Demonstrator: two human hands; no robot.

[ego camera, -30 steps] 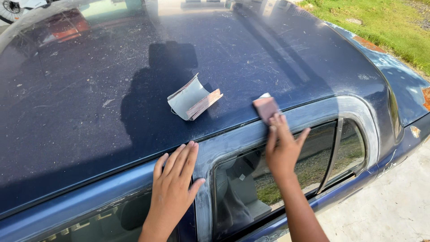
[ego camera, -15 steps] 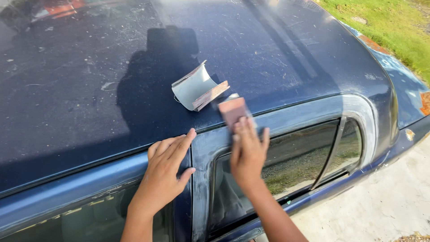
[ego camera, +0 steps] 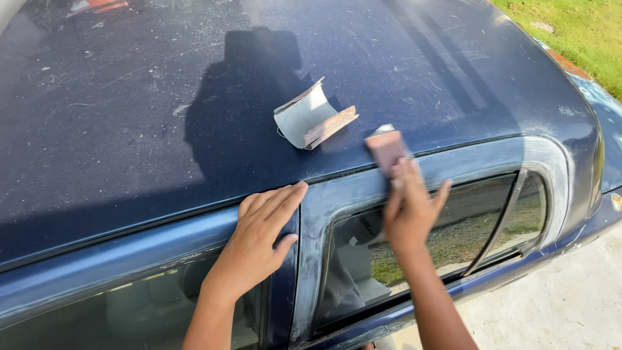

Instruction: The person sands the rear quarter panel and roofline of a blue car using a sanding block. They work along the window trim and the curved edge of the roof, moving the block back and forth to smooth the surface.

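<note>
My right hand (ego camera: 409, 209) presses a small reddish-brown piece of sandpaper (ego camera: 386, 148) against the dull, scuffed upper frame of a blue car's rear door (ego camera: 466, 159). My left hand (ego camera: 258, 241) lies flat, fingers together, on the top of the pillar between the two side windows, holding nothing. A curled sheet of sandpaper (ego camera: 311, 118), grey side up with a brown edge, lies loose on the dusty dark blue roof (ego camera: 129, 129) just above both hands.
The rear side window (ego camera: 453, 233) is below my right hand and the front side window (ego camera: 129, 304) is at lower left. Grass (ego camera: 576, 39) lies beyond the car at upper right. Pale concrete ground (ego camera: 551, 311) shows at lower right. A red object (ego camera: 97, 5) sits at the roof's far edge.
My right hand slid the sandpaper piece left along the door frame, then back to the right. My left hand stayed flat on the pillar top.
</note>
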